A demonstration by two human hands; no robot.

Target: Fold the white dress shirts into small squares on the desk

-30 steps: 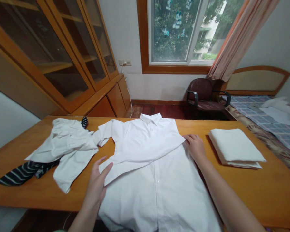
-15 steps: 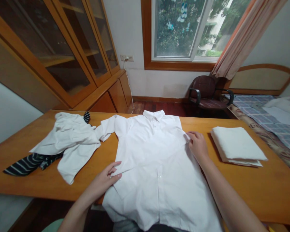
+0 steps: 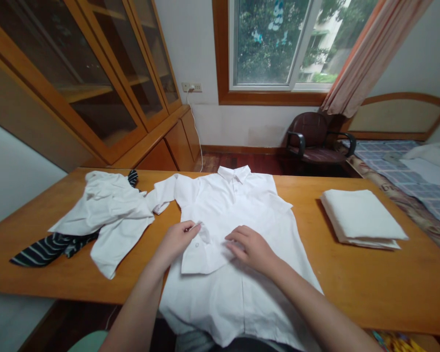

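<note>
White dress shirt (image 3: 242,298) is laid out front-up on the wooden table (image 3: 388,283). It's buttoned, with the collar (image 3: 234,172) at the 12 o'clock end and the hem hanging over the near edge at 6 o'clock. One sleeve (image 3: 218,247) is folded across the chest, and its cuff (image 3: 195,256) ends up toward 9 o'clock of the button line.

Left hand (image 3: 174,242) sits at the shirt's 9 o'clock side. Its thumb and forefinger are pinched together on a little pucker of that sleeve just above the cuff, and the other fingers are curled in. Right hand (image 3: 251,248) is open and palm down on the same sleeve, nearer the middle of the chest. Its fingers are loosely spread and point toward the left hand, pressing flat and not gripping anything. The two hands are close but not touching.

The shirt's other sleeve (image 3: 165,193) trails off to about 10 o'clock. There it meets a crumpled white shirt (image 3: 106,212) with a dark striped tie (image 3: 46,248) poking out from under it (the tie's other end peeks out at the far side too). Over at 3 o'clock, well apart from the dress shirt, there's a neat stack of folded white fabric (image 3: 361,217). Past the table at 12 to 1 o'clock stands a brown armchair (image 3: 313,139) below the window (image 3: 275,44).
</note>
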